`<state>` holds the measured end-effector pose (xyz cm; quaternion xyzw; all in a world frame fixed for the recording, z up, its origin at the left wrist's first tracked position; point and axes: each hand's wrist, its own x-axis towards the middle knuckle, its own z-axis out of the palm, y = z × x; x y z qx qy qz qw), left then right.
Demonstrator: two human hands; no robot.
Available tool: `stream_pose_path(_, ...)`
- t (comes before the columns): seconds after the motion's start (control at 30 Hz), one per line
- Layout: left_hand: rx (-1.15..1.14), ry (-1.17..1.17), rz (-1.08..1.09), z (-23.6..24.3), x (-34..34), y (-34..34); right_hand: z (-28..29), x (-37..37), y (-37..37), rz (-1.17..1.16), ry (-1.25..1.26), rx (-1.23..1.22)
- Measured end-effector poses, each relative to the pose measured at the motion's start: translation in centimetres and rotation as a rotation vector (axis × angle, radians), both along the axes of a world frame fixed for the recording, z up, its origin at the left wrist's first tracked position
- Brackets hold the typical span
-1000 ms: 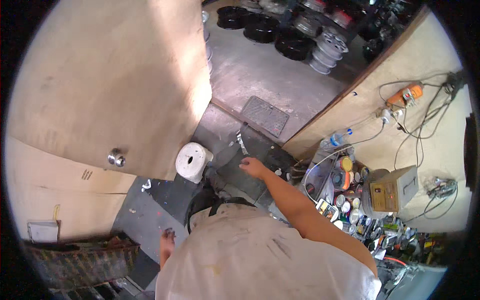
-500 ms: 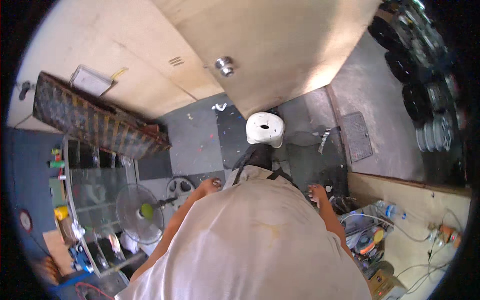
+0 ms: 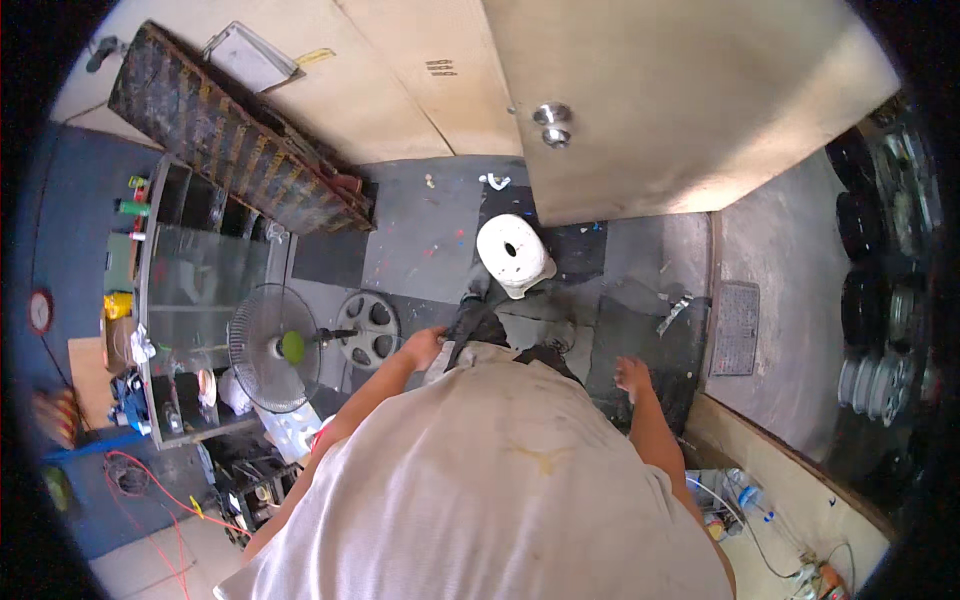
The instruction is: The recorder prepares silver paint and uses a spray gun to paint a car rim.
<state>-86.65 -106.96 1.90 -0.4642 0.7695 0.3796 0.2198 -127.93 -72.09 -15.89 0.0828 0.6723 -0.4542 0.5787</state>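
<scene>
At my left hip, my left hand (image 3: pixel 424 346) has its fingers curled beside my dark trousers; what they hold, if anything, is too small to make out. My right hand (image 3: pixel 632 376) hangs by my right side, fingers loosely bent and apart, holding nothing. A white plastic stool (image 3: pixel 505 255) stands on the floor just ahead of my legs. Left of my left hand are a silver wheel cover (image 3: pixel 360 344) and a fan (image 3: pixel 258 343) with a green centre.
An open wooden door (image 3: pixel 660 105) stands ahead, beside a doorway with stacked wheels (image 3: pixel 862 385) beyond. Left are a leaning dark striped board (image 3: pixel 230 120), a glass-fronted cabinet (image 3: pixel 200 270) and cables (image 3: pixel 150 490). Cans and cords crowd a low surface by the right wall (image 3: pixel 810 530).
The view has swung rightward from the doorway toward the door, which now sits ahead, shifting the stool upward in view. My right hand has dropped back to my side; my left is at my hip.
</scene>
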Motion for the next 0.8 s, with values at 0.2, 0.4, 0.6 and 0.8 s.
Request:
stream_pose_path(0.2,0.02,0.034,0.167,0.6,4.8,0.1,1.9,0.1,-5.8,0.16,0.079,0.044)
stream_pose_path(0.4,0.106,-0.038,0.218,-2.9,12.2,-1.5,6.5,3.8,-12.1,0.286,0.197,0.155)
stream_pose_path(0.6,0.158,-0.017,0.337,-6.8,17.4,-7.3,6.8,9.1,-17.5,0.341,0.148,0.252)
stream_pose_path(0.8,0.189,0.068,0.381,-12.9,21.6,-15.8,6.1,14.5,-20.8,0.52,0.342,0.16)
